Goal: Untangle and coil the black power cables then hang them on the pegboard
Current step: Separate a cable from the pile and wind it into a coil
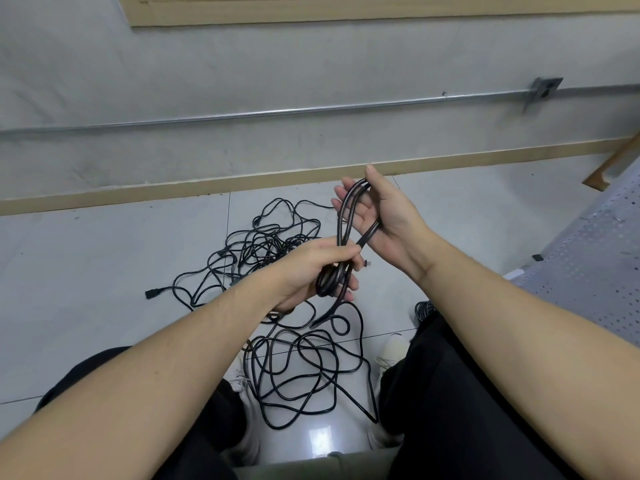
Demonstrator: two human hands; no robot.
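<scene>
A half-wound black cable coil [346, 216] stretches between my two hands above the floor. My left hand [311, 271] grips its lower end, fingers curled round the bunched loops. My right hand [384, 213] holds the upper end, the loops running across its palm under the thumb with the fingers fairly straight. The cable's loose tail [329, 313] hangs down from my left hand. On the floor tiles lies a tangle of black cables [256, 251], and a second loose heap [304, 372] lies between my feet.
A grey perforated panel [595, 271] lies at the right, next to my right leg. A small dark cable bundle [424, 310] sits by my right knee. The wall with a metal conduit [277, 112] and a beige skirting board [207, 188] stands ahead.
</scene>
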